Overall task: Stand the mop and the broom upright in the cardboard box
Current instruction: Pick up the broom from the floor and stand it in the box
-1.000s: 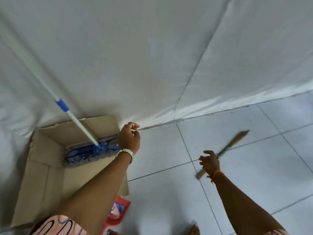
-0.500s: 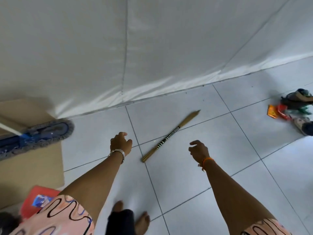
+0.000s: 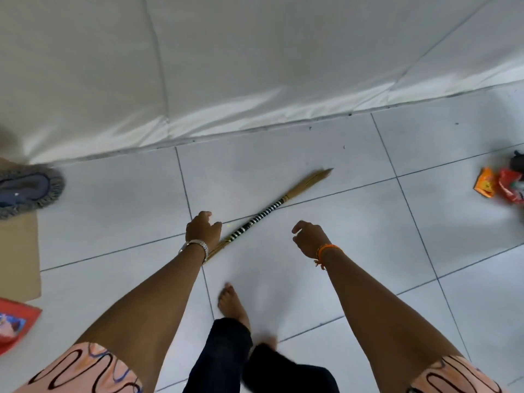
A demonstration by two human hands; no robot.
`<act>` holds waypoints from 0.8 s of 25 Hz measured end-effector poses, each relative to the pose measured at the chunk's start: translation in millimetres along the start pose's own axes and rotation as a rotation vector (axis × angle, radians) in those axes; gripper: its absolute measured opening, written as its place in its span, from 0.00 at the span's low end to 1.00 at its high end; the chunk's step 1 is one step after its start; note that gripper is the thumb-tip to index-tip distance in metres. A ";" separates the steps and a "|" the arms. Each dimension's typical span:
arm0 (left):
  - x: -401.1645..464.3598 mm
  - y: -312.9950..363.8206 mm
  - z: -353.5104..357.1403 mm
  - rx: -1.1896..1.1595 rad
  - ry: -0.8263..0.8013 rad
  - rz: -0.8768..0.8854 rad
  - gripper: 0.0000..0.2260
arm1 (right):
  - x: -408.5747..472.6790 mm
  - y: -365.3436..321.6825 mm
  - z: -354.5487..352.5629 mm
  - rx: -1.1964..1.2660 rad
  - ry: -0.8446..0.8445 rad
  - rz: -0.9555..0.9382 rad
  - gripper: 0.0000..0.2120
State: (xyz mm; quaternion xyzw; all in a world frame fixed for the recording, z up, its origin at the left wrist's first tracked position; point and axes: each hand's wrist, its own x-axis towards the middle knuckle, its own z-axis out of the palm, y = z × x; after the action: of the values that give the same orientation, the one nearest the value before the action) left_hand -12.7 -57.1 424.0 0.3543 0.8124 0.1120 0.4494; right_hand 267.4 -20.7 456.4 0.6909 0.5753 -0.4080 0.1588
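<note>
On white tiles, broom (image 3: 263, 215) — black-and-white banded handle, no legible writing.

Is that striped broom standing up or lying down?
Lying down. The broom lies flat across the tiled floor, not yet picked up; the left hand is beside its near end, the right hand open.

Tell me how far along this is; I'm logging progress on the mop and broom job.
Roughly halfway. Done, it seems: the blue-grey fringed mop head rests at the brown cardboard box, though its handle is out of view. In hand: the left hand and right hand reach, fingers open, toward the straw broom with black-and-white striped handle, lying flat on the white tiled floor. Left: lift it, stand it in the box.
</note>
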 end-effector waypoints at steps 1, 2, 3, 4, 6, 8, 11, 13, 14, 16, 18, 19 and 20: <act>11.8 -0.7 19.4 0.010 0.005 -0.011 0.22 | 26.0 10.1 3.0 -0.036 -0.027 -0.011 0.11; 25.6 -4.5 38.5 0.036 0.016 -0.001 0.24 | 53.2 19.4 8.6 -0.049 -0.050 -0.024 0.10; 38.7 -11.0 59.5 0.082 0.018 0.028 0.26 | 82.1 29.6 15.8 -0.063 -0.060 -0.047 0.10; 45.1 -17.5 75.8 0.131 0.012 0.057 0.28 | 103.4 38.0 20.4 -0.084 -0.062 -0.080 0.12; 77.6 -43.6 123.9 0.201 0.028 0.076 0.30 | 170.2 57.4 44.3 -0.176 -0.065 -0.174 0.17; 124.3 -79.7 175.9 0.268 0.056 0.065 0.31 | 250.3 73.0 75.3 -0.320 -0.058 -0.285 0.24; 192.2 -138.2 245.3 0.426 -0.007 0.062 0.32 | 357.8 92.1 123.6 -0.556 -0.048 -0.428 0.33; 225.9 -162.9 274.6 0.471 -0.007 0.060 0.31 | 409.5 100.2 141.6 -0.713 0.006 -0.522 0.35; 242.8 -174.8 288.6 0.471 0.014 0.050 0.30 | 436.0 103.8 150.3 -0.784 0.050 -0.570 0.34; 267.3 -197.4 306.9 0.436 0.082 0.042 0.24 | 475.9 106.9 159.0 -0.850 0.127 -0.628 0.27; 277.1 -218.2 316.4 0.403 0.102 0.043 0.17 | 500.0 110.5 161.9 -0.884 0.166 -0.663 0.20; 278.3 -227.6 320.3 0.392 0.093 0.051 0.15 | 508.0 113.6 164.7 -0.917 0.167 -0.702 0.18; 276.7 -234.4 322.3 0.380 0.077 0.061 0.15 | 511.6 117.6 167.6 -0.940 0.158 -0.735 0.17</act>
State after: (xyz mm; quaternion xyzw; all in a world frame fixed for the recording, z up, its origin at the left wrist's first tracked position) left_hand 41.4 -83.5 -57.3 0.4526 0.8245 -0.0165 0.3393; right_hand 314.9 170.4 -58.3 0.3309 0.9053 -0.0855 0.2524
